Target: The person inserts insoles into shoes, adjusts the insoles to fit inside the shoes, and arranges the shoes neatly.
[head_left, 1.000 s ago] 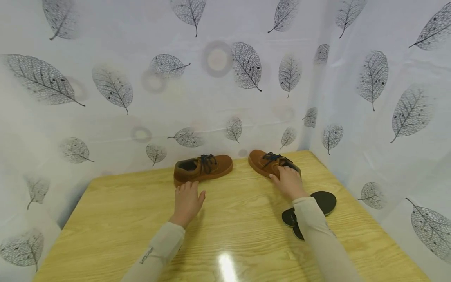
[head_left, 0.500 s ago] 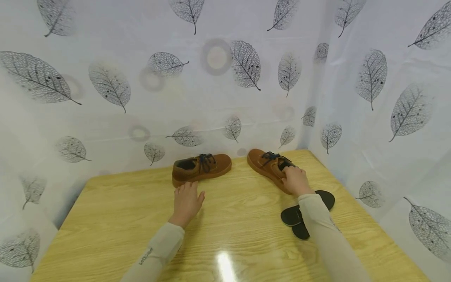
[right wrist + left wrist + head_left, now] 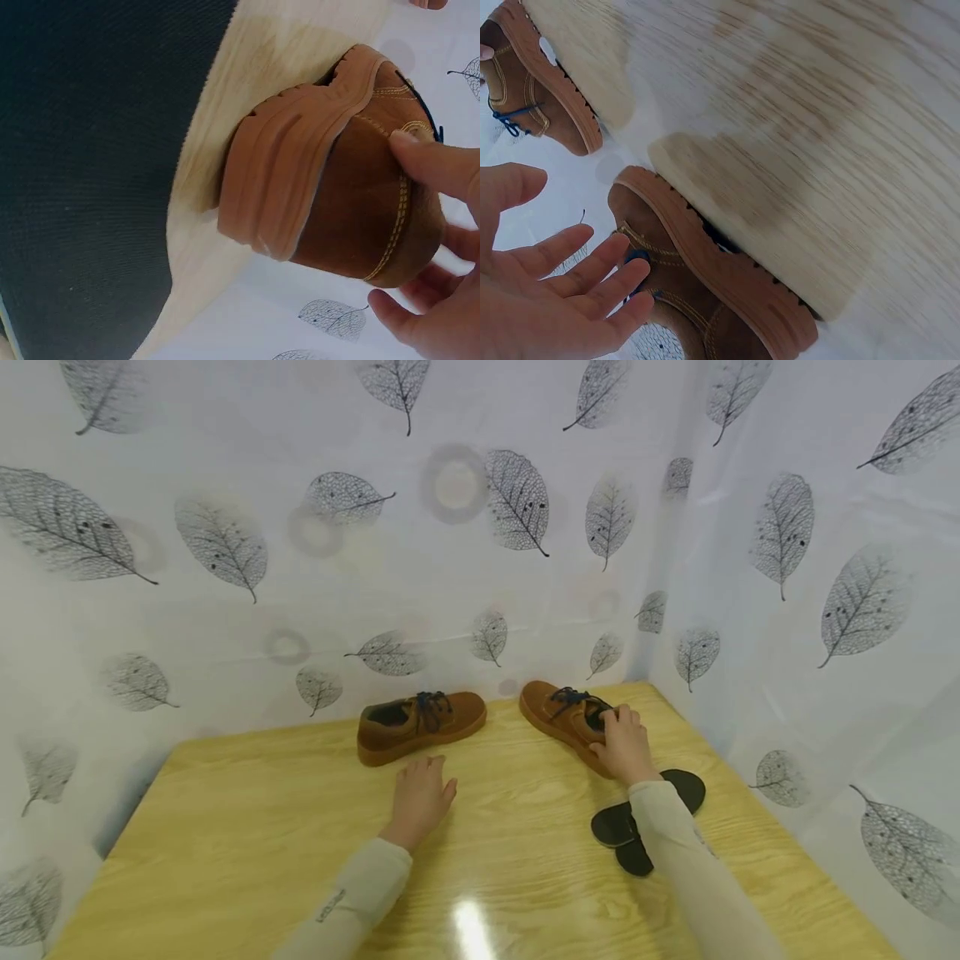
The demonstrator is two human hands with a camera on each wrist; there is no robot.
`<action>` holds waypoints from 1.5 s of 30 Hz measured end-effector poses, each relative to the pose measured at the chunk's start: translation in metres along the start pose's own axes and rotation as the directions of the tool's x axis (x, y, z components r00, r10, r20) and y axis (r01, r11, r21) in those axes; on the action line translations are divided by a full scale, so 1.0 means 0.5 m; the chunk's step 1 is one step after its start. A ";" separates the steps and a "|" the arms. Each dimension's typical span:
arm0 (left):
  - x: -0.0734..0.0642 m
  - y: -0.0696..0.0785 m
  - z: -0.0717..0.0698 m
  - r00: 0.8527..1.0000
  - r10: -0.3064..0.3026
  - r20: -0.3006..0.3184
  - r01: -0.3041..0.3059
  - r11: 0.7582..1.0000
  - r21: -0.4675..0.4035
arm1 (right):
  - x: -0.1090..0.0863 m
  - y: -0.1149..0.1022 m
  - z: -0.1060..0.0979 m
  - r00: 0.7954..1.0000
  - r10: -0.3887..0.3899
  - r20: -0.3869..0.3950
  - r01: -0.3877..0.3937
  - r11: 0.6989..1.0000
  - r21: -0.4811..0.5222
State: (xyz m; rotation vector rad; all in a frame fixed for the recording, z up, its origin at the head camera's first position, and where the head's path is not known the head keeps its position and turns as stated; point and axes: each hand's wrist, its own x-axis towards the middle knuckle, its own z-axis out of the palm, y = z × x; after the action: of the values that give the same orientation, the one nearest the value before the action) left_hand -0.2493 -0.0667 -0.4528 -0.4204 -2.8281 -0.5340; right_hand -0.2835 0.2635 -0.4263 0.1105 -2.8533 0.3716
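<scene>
**Right hand grips the heel of a brown shoe**

Right shoe (image 3: 564, 717) stands at the table's (image 3: 247, 852) far right; right hand (image 3: 622, 745) curls over its heel collar. A firm pinch keeps it level. Left hand (image 3: 422, 797) lies flat and relaxed, near the left shoe (image 3: 420, 723). Black insoles (image 3: 617, 827) lie beside.

Fingers (image 3: 431, 161) gripping brown shoe (image 3: 352, 195) (heel end), black insole (image 3: 90, 172)

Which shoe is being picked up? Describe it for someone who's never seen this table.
On the wooden table, look to the far right corner by the leaf-print curtain. The right shoe lies there beside black insoles; unlike the left shoe, the right hand grips its heel.
</scene>
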 end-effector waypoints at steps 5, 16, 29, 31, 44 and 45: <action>0.004 0.019 0.017 0.999 0.040 0.018 -0.040 0.999 -0.009 | 0.003 0.016 0.013 0.996 0.073 0.044 -0.078 0.988 0.137; 0.027 0.053 0.044 0.994 0.054 0.091 -0.049 0.997 -0.053 | 0.018 0.051 0.028 0.972 0.186 0.140 -0.222 0.924 0.311; 0.045 0.110 0.059 0.978 0.114 0.172 -0.091 0.986 -0.141 | -0.006 -0.022 0.035 0.966 0.259 -0.020 -0.247 0.939 0.239; 0.047 0.119 0.059 0.976 0.116 0.184 -0.086 0.983 -0.165 | -0.012 -0.032 0.032 0.960 0.278 -0.032 -0.263 0.936 0.231; 0.059 0.118 0.084 0.965 0.039 0.259 0.065 0.924 -0.378 | -0.103 -0.086 0.017 0.958 0.281 -0.046 -0.253 0.914 0.318; 0.060 0.118 0.086 0.967 0.047 0.251 0.055 0.921 -0.386 | -0.111 -0.092 0.015 0.959 0.280 -0.043 -0.252 0.913 0.322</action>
State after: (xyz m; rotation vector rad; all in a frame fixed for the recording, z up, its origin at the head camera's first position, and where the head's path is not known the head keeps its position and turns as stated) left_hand -0.2657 0.0095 -0.4647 -0.5938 -2.9575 -1.1327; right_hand -0.2270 0.2193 -0.4371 -0.2350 -2.7007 0.8633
